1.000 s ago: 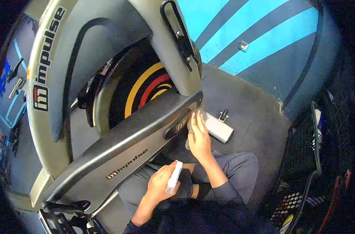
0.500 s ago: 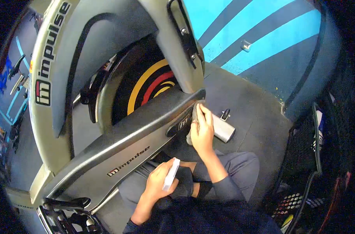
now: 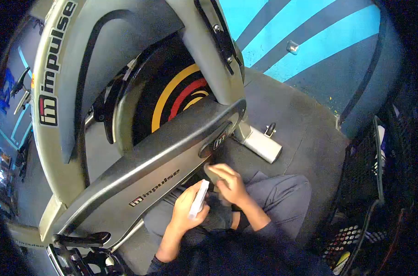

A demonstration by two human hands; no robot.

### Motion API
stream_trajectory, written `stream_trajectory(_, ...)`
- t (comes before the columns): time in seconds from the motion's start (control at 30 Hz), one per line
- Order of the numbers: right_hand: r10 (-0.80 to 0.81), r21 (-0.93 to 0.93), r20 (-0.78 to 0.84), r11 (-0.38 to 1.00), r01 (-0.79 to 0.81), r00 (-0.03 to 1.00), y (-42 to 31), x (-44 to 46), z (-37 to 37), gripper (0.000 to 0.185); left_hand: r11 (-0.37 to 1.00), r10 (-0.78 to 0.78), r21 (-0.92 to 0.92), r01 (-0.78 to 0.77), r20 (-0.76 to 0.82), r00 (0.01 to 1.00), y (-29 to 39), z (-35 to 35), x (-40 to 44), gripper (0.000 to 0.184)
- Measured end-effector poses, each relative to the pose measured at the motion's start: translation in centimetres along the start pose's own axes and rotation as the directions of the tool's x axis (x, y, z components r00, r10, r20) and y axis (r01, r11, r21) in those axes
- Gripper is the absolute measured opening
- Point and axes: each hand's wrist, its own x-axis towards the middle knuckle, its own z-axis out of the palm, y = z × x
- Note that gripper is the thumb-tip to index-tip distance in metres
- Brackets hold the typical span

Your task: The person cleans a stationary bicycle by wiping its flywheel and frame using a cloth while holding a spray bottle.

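Observation:
My left hand [image 3: 185, 207] is closed around a small flat white object [image 3: 199, 198], held low in front of my lap; its kind is unclear. Beside it, slightly blurred, my right hand [image 3: 233, 187] grips a grey cloth [image 3: 211, 174], which hangs partly below the fingers. Both hands are just under the chain guard [image 3: 160, 186] of a spin bike, a long grey cover marked "impulse". A round black badge area [image 3: 217, 140] sits at the guard's right end, apart from the cloth.
The bike's curved frame [image 3: 57, 152] rises at left, with a striped flywheel [image 3: 165, 99] behind. A pedal [image 3: 80, 257] is at lower left, and a foot bar [image 3: 264, 146] rests on the floor. Black baskets [image 3: 363, 170] stand at right, near a blue-striped wall [image 3: 310, 60].
My right hand has come down and toward me with the cloth, leaving the chain guard's right end and arriving near the white object. My left hand stays nearly in place.

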Motion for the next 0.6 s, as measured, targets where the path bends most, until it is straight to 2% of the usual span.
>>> stream_trajectory(0.03,0.002,0.019,0.079,1.000,-0.004,0.997,0.2,0.2,-1.0,0.040,1.000,0.002,0.003,-0.002,0.004,1.000,-0.1,-0.1,-0.1,0.056)
stream_trajectory(0.1,-0.011,0.071,-0.249,0.997,0.029,0.968,1.8,1.4,-1.9,0.041,1.000,0.021,0.003,-0.021,-0.024,0.999,-0.2,-0.2,-0.3,0.057)
stream_trajectory(0.17,0.166,0.113,-0.433,0.985,-0.130,0.886,0.8,3.7,-3.0,0.040,1.000,0.012,-0.002,-0.012,-0.022,1.000,-0.1,-0.1,-0.4,0.057)
stream_trajectory(0.23,0.060,0.037,-0.386,0.998,-0.050,0.921,1.5,5.0,-2.6,0.040,1.000,0.009,-0.006,-0.009,-0.022,1.000,0.0,0.0,-0.2,0.057)
stream_trajectory(0.27,0.045,-0.033,-0.390,0.998,-0.062,0.920,1.4,4.9,-1.8,0.040,0.999,0.034,0.029,-0.033,-0.012,0.999,0.1,0.0,-0.1,0.059)
stream_trajectory(0.3,0.061,-0.020,-0.437,0.997,-0.078,0.897,1.1,4.8,-1.0,0.037,0.996,0.059,0.063,-0.058,-0.003,0.998,0.1,0.1,0.0,0.062)
stream_trajectory(0.37,0.071,0.024,-0.388,0.997,-0.067,0.919,0.7,3.6,0.5,0.033,0.996,0.061,0.065,-0.061,-0.001,0.998,-0.1,0.4,-0.1,0.061)
stream_trajectory(0.53,0.106,0.158,-0.155,0.984,-0.081,0.982,-1.2,-0.2,5.5,0.029,0.999,0.016,0.032,-0.017,0.026,1.000,-0.3,0.3,-0.5,0.058)
stream_trajectory(0.57,0.137,0.221,-0.156,0.970,-0.101,0.978,-1.5,-0.5,5.9,0.029,1.000,0.018,0.000,-0.018,-0.014,1.000,-0.3,0.1,-0.5,0.056)
stream_trajectory(0.6,0.138,0.204,-0.184,0.974,-0.100,0.973,-1.5,-0.4,6.1,0.029,0.999,0.020,-0.032,-0.022,-0.056,0.998,-0.4,-0.2,-0.6,0.053)
